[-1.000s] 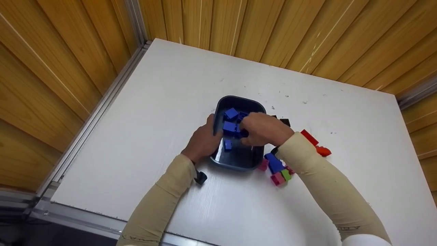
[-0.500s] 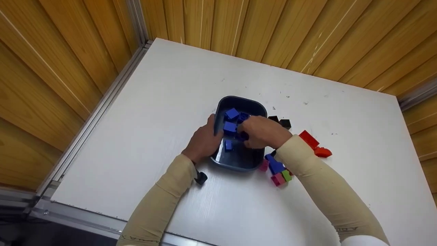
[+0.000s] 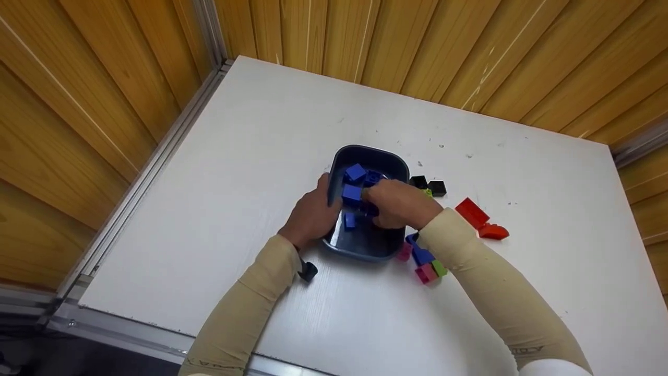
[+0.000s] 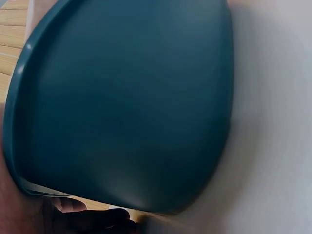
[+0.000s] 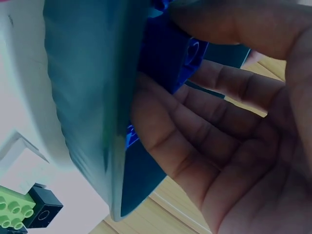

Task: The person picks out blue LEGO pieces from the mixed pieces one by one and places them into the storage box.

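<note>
A dark blue plastic tray (image 3: 360, 244) stands on the table, several blue building blocks (image 3: 352, 193) inside it. My left hand (image 3: 311, 215) grips its left side, thumb over the rim. In the left wrist view the tray's outer wall (image 4: 131, 97) fills most of the picture. My right hand (image 3: 406, 202) reaches over the right rim into the tray. The right wrist view shows its thumb and fingers pinching a blue building block (image 5: 168, 56). Another blue block (image 5: 130, 135) lies behind those fingers, partly hidden.
Right of the tray lie black blocks (image 3: 437, 188), a red block (image 3: 472, 212) and a curved red piece (image 3: 493, 231). Closer in are a blue piece (image 3: 421, 254), a pink block (image 3: 426, 273) and a green one (image 3: 439, 268). Wooden panels (image 3: 417, 47) rise behind the table.
My right hand has shifted slightly down in the tray, uncovering black blocks and a bit of green beyond its wrist. The left hand and the tray stay nearly in place.
</note>
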Tool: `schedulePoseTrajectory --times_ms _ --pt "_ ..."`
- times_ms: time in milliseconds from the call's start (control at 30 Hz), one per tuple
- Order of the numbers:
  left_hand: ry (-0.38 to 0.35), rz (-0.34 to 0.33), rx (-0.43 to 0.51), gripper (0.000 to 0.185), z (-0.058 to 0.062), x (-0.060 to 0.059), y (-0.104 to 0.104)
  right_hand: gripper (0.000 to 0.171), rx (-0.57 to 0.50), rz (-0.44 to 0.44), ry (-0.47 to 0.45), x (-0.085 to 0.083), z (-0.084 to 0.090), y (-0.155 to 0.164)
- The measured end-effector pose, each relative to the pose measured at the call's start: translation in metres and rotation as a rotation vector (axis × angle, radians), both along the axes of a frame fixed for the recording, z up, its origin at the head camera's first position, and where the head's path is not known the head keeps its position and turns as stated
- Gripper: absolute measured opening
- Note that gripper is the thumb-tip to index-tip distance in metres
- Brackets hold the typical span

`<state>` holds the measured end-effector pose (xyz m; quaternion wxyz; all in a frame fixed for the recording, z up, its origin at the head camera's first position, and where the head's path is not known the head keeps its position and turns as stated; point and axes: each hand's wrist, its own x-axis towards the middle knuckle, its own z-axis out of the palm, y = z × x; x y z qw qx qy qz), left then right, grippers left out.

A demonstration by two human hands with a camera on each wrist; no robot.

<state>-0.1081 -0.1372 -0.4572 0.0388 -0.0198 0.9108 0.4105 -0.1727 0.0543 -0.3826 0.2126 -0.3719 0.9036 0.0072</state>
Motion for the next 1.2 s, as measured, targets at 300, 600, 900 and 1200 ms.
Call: schedulePoseTrajectory --times_ms 300,600,900,1200 --pt "-0.031 0.003 0.019 0.072 0.0 -0.001 0.0 0.022 -0.056 0.084 0.054 0.0 -0.008 0.001" --pt "-0.031 0.009 0.012 0.071 -0.002 -0.002 0.001 0.025 -0.057 0.125 0.058 0.001 -0.014 -0.002" --pt "-0.016 -0.007 0.007 0.067 -0.003 -0.001 0.001 0.024 -0.117 0.076 0.028 -0.001 -0.006 0.007" --pt "-0.036 -0.002 0.018 0.07 -0.004 -0.001 -0.001 0.022 -0.145 -0.104 0.081 -0.008 0.023 0.058"
